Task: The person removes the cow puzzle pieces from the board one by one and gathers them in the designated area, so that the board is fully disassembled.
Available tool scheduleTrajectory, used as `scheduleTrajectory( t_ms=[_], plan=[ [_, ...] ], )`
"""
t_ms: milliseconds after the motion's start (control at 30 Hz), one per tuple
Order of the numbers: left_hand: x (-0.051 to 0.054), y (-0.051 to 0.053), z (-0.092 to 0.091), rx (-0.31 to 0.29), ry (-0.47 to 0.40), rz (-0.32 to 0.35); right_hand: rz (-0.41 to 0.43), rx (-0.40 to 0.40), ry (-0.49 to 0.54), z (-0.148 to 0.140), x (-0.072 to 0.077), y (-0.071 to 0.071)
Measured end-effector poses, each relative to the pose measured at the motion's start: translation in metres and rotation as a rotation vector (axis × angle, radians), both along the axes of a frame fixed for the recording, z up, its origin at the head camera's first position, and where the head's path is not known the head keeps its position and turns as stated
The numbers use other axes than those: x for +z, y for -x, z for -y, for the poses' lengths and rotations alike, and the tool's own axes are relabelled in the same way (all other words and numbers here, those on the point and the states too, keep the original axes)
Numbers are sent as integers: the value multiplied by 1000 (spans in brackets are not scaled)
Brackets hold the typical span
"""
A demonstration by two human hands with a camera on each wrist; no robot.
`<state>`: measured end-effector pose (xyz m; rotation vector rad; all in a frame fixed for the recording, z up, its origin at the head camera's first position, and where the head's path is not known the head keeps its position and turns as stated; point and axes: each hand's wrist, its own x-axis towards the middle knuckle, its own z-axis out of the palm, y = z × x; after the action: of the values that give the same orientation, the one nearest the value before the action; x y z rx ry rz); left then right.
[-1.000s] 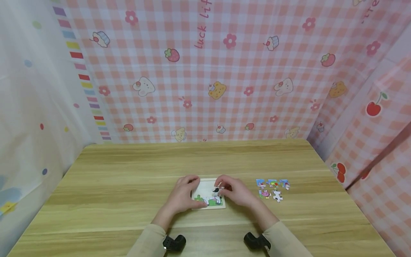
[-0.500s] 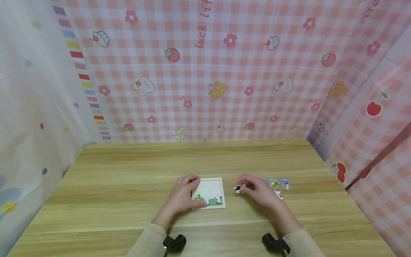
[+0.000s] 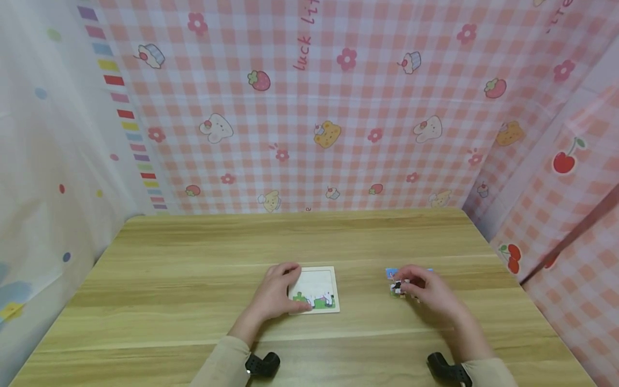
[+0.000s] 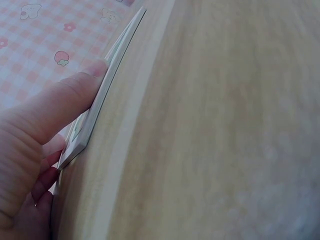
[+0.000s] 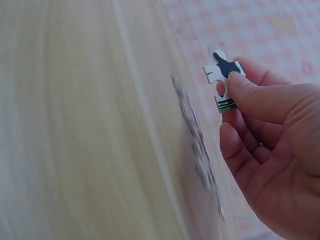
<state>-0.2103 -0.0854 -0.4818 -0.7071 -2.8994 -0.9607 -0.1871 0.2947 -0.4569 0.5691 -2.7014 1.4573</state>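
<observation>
Fingertips (image 5: 237,79), R hand (image 3: 430,290): closed in pinch on b/w puzzle piece (image 5: 224,70), just off loose pcs (image 3: 390,274), approx. 3 o'clock of puzzle frame (image 3: 316,280). L hand (image 3: 273,293): bent round frame's 9 o'clock side. Poss. faults: dropped piece (tip-only hold); scattered pcs (brushed if R hand dips); skewed frame (one-sided grip).
</observation>
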Motion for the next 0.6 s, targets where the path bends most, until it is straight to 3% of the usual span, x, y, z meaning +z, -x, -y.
scheduleTrajectory(
  t_ms=[233, 600],
  plan=[
    [0, 0, 0, 5, -11, 5, -73, -63, -46, -33, -2, -7],
    [-1, 0, 1, 3, -13, 5, -89, -124, -120, -64, -8, -13]
  ],
)
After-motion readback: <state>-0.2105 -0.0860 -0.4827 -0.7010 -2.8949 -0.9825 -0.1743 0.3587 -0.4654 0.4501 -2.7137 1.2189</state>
